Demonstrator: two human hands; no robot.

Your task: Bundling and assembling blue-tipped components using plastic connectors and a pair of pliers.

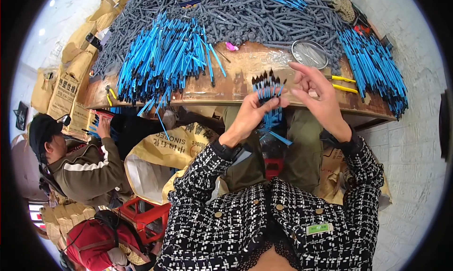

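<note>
My left hand (252,114) grips a bundle of blue pens with dark tips (269,94), held upright just in front of the wooden table's edge (236,97). My right hand (317,96) hovers beside the bundle's top with fingers spread, fingertips close to the pen tips and holding nothing. A heap of finished blue pens (163,58) lies on the table to the left. A large pile of grey pen parts (245,16) fills the back of the table.
More blue pens (375,66) hang off the table's right side. A round wire ring (309,54) and yellow-handled pliers (343,83) lie near my right hand. A person in a brown jacket (85,169) sits at lower left beside tan sacks (163,153) and a red stool (146,214).
</note>
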